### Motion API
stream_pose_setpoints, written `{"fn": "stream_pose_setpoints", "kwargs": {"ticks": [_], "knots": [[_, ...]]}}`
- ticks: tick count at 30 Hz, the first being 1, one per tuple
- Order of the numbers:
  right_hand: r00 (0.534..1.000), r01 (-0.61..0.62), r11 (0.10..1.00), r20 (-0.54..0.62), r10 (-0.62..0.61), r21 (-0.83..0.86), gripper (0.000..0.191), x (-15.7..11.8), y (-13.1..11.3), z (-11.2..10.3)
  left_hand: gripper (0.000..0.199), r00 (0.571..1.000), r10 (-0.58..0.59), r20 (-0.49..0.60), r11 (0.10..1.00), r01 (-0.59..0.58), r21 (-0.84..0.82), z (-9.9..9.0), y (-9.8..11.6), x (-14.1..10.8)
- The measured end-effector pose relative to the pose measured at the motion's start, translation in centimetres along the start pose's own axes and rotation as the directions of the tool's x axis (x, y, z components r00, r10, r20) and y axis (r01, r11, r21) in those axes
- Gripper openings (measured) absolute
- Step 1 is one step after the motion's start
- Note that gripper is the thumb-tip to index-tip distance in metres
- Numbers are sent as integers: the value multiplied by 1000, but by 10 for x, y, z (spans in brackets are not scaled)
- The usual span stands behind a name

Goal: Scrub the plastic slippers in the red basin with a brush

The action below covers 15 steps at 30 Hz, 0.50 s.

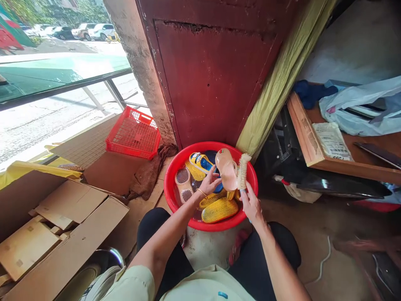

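Observation:
A red basin (pixel 210 226) holds several slippers in water. My right hand (pixel 251 205) is closed around the lower end of a cream-bristled scrubbing brush (pixel 243 170), which points up. Against the brush rests a beige slipper (pixel 226 169) with a small red decoration near its top end. My left hand (pixel 209 184), fingers apart, is at the left side of that slipper; whether it touches is unclear. Below the hands lies a yellow slipper (pixel 219 210), sole up. A blue-and-yellow slipper (pixel 202 162) and another beige slipper (pixel 184 184) are farther left in the basin.
A dark red door (pixel 209 83) rises behind the basin, with a yellow-green curtain (pixel 275 96) beside it. Left are a red plastic crate (pixel 134 133), a brown cloth (pixel 150 175) and a cardboard box (pixel 75 242). A wooden tray (pixel 360 161) holding bags is at right.

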State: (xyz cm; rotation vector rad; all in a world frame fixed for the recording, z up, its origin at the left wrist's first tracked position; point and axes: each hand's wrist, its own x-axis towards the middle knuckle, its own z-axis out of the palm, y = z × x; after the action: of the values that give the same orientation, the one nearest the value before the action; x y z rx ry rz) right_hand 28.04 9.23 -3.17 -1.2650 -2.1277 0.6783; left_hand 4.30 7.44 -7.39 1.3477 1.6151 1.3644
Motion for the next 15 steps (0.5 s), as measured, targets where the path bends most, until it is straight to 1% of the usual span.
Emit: {"fn": "stream_pose_setpoints", "kwargs": {"ticks": [1,2,3,4,5,6,7,8,9,12,14,15], "knots": [[998,40,998,41,-38,-42,59,-1,-2,5,69,999,-18,-32,1000,18,1,-13,-7,-11],[994,72,994,90,-64,-86,57,0,-5,10,64,996,-50,-75,996,55,71,-29,-13,-21],[988,93,986,140,-73,-141,56,2,-10,15,58,985,-97,-146,973,125,193,-46,-19,-32],[980,105,972,188,-65,-210,57,6,-16,21,53,964,-150,-221,918,218,330,-62,-24,-41],[971,109,954,236,-41,-279,58,11,-23,27,51,936,-208,-284,841,320,436,-77,-28,-49],[960,110,934,281,-11,-341,60,18,-30,32,50,905,-265,-332,757,408,510,-89,-33,-55],[946,112,914,323,21,-389,62,26,-37,38,52,879,-321,-354,687,473,552,-97,-37,-59],[930,116,901,364,50,-419,64,34,-43,43,57,857,-373,-355,641,515,569,-101,-41,-61],[915,118,893,397,72,-433,65,42,-49,48,64,842,-415,-345,618,539,572,-101,-44,-62],[889,109,894,445,108,-435,65,64,-60,62,91,809,-485,-332,600,584,547,-90,-53,-61],[886,107,894,450,113,-436,62,72,-64,70,102,788,-514,-337,598,612,517,-81,-56,-59],[884,112,891,453,112,-440,61,74,-64,74,105,780,-527,-337,606,623,495,-78,-56,-58]]}}
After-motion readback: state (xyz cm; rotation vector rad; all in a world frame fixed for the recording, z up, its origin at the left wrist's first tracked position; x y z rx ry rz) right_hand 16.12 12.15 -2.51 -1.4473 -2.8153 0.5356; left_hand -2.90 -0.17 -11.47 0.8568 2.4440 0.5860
